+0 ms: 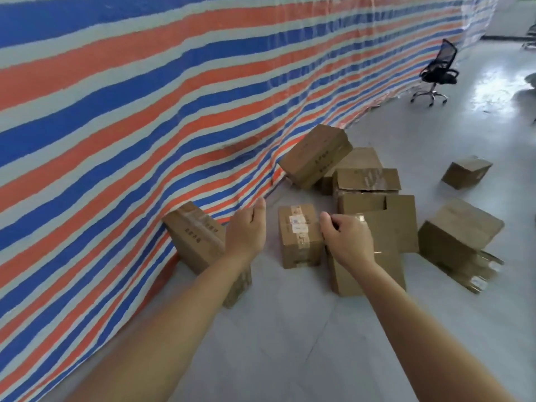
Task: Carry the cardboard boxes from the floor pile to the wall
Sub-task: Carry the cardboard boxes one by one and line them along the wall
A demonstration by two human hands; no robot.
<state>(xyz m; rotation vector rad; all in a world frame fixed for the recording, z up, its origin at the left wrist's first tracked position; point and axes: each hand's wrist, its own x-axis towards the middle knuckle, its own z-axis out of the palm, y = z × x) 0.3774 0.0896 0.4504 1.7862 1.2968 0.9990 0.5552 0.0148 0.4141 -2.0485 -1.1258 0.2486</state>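
Left hand (246, 230) and right hand (348, 242), grips loose and empty, either side of taped box (300, 236), cartons (374, 181) behind

Wall of blue, orange and white striped tarpaulin wall (145, 97) running along the left, pale grey smooth floor (290, 329), black mesh office chair (438, 71) on chrome castor base far back, bright daylight glare (493, 88) on the floor beside it.
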